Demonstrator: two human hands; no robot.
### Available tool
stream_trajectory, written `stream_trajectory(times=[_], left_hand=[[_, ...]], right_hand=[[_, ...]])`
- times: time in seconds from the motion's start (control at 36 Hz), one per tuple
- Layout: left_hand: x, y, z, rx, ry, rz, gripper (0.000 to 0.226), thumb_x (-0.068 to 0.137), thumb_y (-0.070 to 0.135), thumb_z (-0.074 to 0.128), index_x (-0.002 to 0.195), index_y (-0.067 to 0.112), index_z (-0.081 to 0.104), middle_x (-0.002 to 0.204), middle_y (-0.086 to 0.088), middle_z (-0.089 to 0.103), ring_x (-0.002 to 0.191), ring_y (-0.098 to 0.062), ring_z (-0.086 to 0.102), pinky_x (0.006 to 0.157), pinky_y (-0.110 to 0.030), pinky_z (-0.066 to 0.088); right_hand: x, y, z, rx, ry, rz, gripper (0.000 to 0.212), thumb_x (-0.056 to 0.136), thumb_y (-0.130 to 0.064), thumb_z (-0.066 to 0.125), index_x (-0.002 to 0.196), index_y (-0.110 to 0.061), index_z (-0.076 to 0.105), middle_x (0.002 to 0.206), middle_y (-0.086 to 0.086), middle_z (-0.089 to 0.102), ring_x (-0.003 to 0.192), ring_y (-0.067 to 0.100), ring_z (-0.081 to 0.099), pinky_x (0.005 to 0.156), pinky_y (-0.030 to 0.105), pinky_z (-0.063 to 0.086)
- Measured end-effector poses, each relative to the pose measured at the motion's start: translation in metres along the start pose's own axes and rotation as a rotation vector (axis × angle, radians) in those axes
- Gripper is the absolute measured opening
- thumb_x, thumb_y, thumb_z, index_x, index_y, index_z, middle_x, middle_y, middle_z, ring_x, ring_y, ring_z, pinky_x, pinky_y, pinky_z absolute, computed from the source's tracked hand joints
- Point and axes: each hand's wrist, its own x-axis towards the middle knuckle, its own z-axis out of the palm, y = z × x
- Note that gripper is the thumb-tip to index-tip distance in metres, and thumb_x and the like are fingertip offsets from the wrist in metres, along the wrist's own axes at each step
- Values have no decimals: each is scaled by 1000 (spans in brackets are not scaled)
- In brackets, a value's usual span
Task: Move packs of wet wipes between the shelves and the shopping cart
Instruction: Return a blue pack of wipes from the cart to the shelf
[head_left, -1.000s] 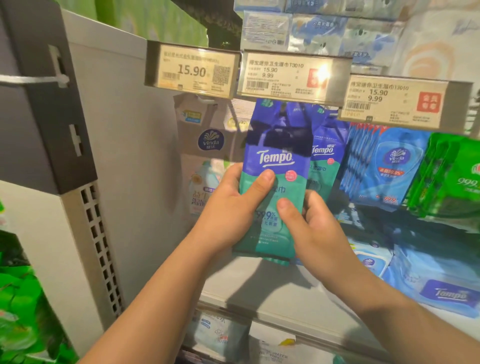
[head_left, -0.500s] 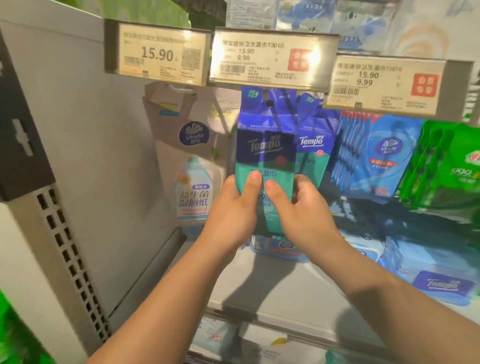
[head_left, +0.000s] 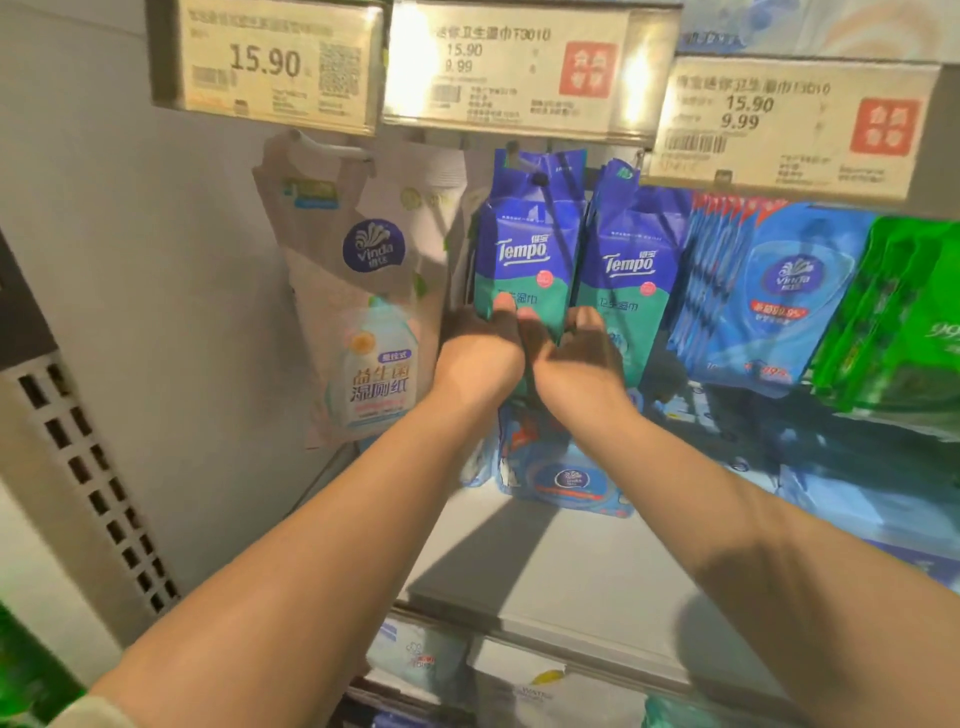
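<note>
A blue and green Tempo wet wipe pack (head_left: 527, 249) hangs upright on a hook (head_left: 524, 163) below the price tags. My left hand (head_left: 480, 358) and my right hand (head_left: 579, 358) both grip its lower end, thumbs on the front, fingers behind. A second Tempo pack (head_left: 631, 270) hangs right beside it, partly behind my right hand. The shopping cart is out of view.
A white Vinda pouch (head_left: 363, 291) hangs on the left, blue Vinda packs (head_left: 769, 291) and green packs (head_left: 904, 312) on the right. Price tags (head_left: 519, 67) jut out above. More packs (head_left: 566, 478) lie on the grey shelf (head_left: 545, 571). A grey side panel (head_left: 156, 260) bounds the left.
Both hands have carried the Tempo pack up and deeper into the shelf; its top hole now sits on the hook beside the other pack.
</note>
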Motion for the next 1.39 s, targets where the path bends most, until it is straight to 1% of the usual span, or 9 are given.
stream_trajectory(times=[0.14,0.28,0.42,0.53,0.64,0.75,0.81,1.22,1.39], left_hand=[[0,-7,2,-113,-9,-80,60,105,57,40,149,16,42,146,-13,56,130,-31,56,108,-39,44],[-10,-17,5,-156,-55,-86,66,104,61,39,149,14,47,145,-13,58,130,-32,56,108,-37,43],[-35,-14,1,-208,-103,-143,48,105,56,40,121,15,58,99,-1,57,67,-14,51,64,-25,39],[-53,-22,0,-300,-92,-174,34,104,50,48,87,21,49,79,4,52,66,-12,49,70,-31,42],[-67,-36,-3,-374,-154,-224,78,94,63,54,147,8,41,119,-4,64,113,-27,60,104,-44,47],[-83,-50,-6,-348,-200,-162,127,55,85,51,160,18,27,156,-3,47,139,-24,50,116,-48,39],[-89,-57,-8,-301,-255,-106,124,53,87,48,159,23,32,158,1,45,142,-22,47,118,-48,36],[-166,-69,-87,346,-356,389,59,94,57,63,145,28,53,129,19,53,118,1,49,92,-13,30],[-214,-66,-115,686,-257,377,117,66,95,30,160,26,29,168,8,28,152,-16,28,122,-43,29]], right_hand=[[-5,2,0,43,-36,62,51,89,-58,61,112,-14,53,88,-2,61,74,18,58,69,28,38],[-15,3,-9,86,-43,125,34,91,-50,64,77,-21,51,56,-14,52,48,1,49,50,18,37],[-28,3,-21,39,-87,136,37,80,-54,63,72,-19,53,52,-10,52,59,19,54,61,32,47],[-44,3,-37,-28,-145,99,43,77,-57,65,83,-15,70,76,-2,74,80,23,72,78,44,59],[-66,5,-52,-121,-155,91,34,89,-40,62,86,-8,71,83,10,74,88,30,69,80,42,54],[-84,10,-65,-147,-137,174,41,92,-36,65,118,-4,64,97,5,74,90,21,68,87,36,53],[-97,13,-76,-195,-154,182,38,94,-37,65,124,-15,59,94,-12,68,83,2,63,75,24,50],[-184,-1,-128,-779,-345,-197,59,96,-49,56,146,-18,47,149,0,52,137,19,46,104,28,33],[-210,-12,-154,-819,-462,-280,64,96,-53,54,150,-21,41,155,1,45,139,24,44,108,34,35]])
